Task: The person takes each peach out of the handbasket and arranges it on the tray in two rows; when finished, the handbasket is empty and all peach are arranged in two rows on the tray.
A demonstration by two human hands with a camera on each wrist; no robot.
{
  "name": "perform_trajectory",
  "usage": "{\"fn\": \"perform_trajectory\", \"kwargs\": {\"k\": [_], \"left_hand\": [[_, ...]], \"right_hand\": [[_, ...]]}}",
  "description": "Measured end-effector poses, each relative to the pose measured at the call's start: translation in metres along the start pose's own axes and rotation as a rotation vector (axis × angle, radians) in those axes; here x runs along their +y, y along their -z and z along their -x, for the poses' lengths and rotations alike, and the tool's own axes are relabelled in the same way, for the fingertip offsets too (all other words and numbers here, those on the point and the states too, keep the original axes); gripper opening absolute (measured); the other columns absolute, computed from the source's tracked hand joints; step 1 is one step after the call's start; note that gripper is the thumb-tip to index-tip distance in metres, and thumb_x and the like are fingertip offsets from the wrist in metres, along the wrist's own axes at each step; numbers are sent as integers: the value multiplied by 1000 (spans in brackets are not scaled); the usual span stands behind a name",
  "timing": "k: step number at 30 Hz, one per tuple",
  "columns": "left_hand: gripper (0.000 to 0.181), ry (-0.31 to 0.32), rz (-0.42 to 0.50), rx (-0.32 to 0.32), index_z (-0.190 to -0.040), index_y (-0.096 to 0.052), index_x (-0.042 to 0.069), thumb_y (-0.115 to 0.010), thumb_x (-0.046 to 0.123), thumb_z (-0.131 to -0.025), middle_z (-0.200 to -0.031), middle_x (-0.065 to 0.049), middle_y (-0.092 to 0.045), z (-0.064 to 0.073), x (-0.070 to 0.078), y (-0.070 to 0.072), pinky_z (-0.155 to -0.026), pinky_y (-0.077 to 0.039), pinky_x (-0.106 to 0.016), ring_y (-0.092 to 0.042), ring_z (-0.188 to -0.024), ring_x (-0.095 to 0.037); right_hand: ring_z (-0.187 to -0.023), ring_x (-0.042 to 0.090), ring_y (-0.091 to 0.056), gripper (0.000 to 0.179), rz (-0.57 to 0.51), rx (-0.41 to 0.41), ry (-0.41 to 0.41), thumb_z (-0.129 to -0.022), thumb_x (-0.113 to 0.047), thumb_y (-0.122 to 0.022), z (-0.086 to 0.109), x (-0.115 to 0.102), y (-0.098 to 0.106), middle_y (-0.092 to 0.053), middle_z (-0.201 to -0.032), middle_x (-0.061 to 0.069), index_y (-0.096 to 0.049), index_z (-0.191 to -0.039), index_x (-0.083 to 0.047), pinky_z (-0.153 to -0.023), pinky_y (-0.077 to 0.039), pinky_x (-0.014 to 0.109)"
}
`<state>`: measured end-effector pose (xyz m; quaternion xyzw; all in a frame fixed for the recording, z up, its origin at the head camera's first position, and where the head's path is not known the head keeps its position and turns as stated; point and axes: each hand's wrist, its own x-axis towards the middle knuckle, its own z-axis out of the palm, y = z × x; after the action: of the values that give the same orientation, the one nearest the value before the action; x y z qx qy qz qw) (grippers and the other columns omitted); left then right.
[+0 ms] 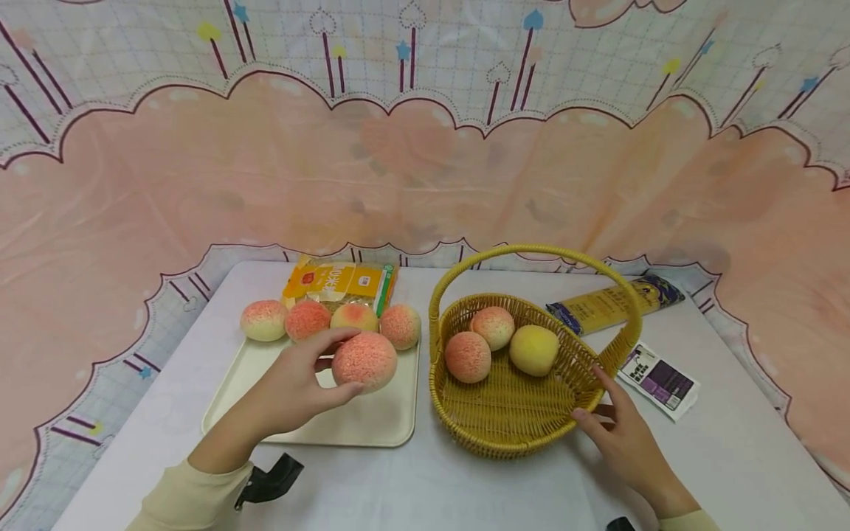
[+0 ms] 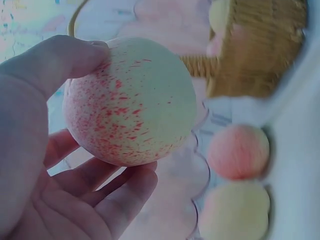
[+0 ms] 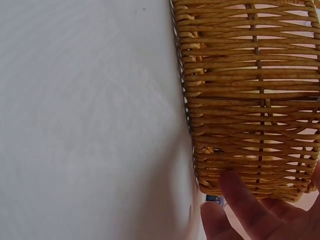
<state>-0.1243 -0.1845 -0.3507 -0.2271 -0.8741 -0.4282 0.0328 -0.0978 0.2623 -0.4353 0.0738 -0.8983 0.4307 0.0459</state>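
Observation:
My left hand [image 1: 295,383] holds a pink-speckled peach [image 1: 364,362] over the tray, thumb on one side and fingers on the other; the left wrist view shows its pale side. Several more peaches [image 1: 400,327] sit in a row along the far end of the cream tray [image 1: 398,435]. To the right stands a yellow wicker basket [image 1: 505,442] with a tall handle. Inside are two pinkish peaches [image 1: 468,357] and a yellow fruit [image 1: 534,350]. My right hand [image 1: 627,439] grips the basket's right side at the rim, with fingertips against the outer weave in the right wrist view.
An orange-and-clear food packet [image 1: 341,284] lies behind the row of peaches. Behind the basket's right side lies a long yellow-and-blue packet [image 1: 598,306], with a white-and-purple packet [image 1: 664,382] nearer. A patterned curtain [image 1: 425,177] hangs behind the white-covered table [image 1: 465,494].

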Motion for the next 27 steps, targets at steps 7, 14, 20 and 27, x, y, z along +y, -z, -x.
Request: {"fn": "perform_trajectory", "kwargs": {"k": [7, 14, 20, 27], "left_hand": [[60, 76, -67, 54, -134, -56, -1, -83, 14, -82, -125, -13, -63, 13, -22, 16, -92, -53, -42, -62, -112, -30], [64, 208, -148, 89, -138, -53, 0, -81, 22, -85, -129, -19, -60, 30, -39, 35, -91, -53, -45, -61, -112, -35], [70, 290, -176, 114, -141, -48, -3, -80, 26, -87, -133, -26, -54, 43, -55, 47, -90, -53, -49, -60, -112, -42], [73, 354, -179, 127, -144, -43, -6, -77, 28, -90, -135, -31, -48, 53, -76, 62, -90, -51, -57, -56, -114, -50]], "right_hand": [[-107, 45, -62, 71, 16, -5, -20, -102, -18, -60, 1, 3, 4, -22, -155, 33, -19, -158, -1, -81, -51, 24], [-107, 45, -62, 72, 18, -9, -26, -102, -18, -60, 1, 6, 7, -21, -156, 33, -18, -158, -2, -80, -51, 23], [-107, 45, -62, 72, 33, -2, -31, -102, -18, -60, 2, 6, 9, -23, -155, 33, -18, -158, -2, -80, -50, 23], [-108, 46, -61, 72, 35, -4, -38, -102, -19, -60, 2, 7, 8, -23, -155, 33, -18, -159, -3, -79, -51, 22]]}}
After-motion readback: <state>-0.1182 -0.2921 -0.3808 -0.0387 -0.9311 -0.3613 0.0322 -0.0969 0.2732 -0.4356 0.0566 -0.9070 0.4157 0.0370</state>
